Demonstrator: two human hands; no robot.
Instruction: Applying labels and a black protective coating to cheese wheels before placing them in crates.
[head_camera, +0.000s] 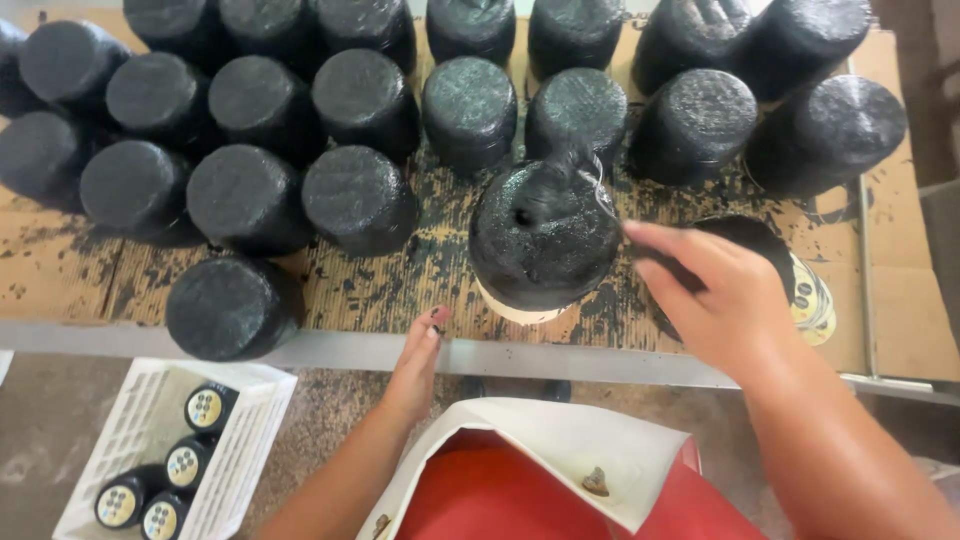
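Note:
A black-coated round pot (545, 235) stands upside down near the front of the cardboard-covered table (60, 265), its pale rim showing at the bottom. My right hand (715, 300) is just to its right, holding a dark brush whose blurred tip reaches the pot's top edge. Behind this hand sits an open tin of black paint (800, 280). My left hand (420, 355) hangs low at the table's front edge with paint on its fingertips, fingers together, holding nothing.
Several black-painted pots (245, 200) stand upside down in rows across the table. A white plastic crate (150, 440) at lower left on the floor holds several small black tins. I wear a red and white apron (540, 480).

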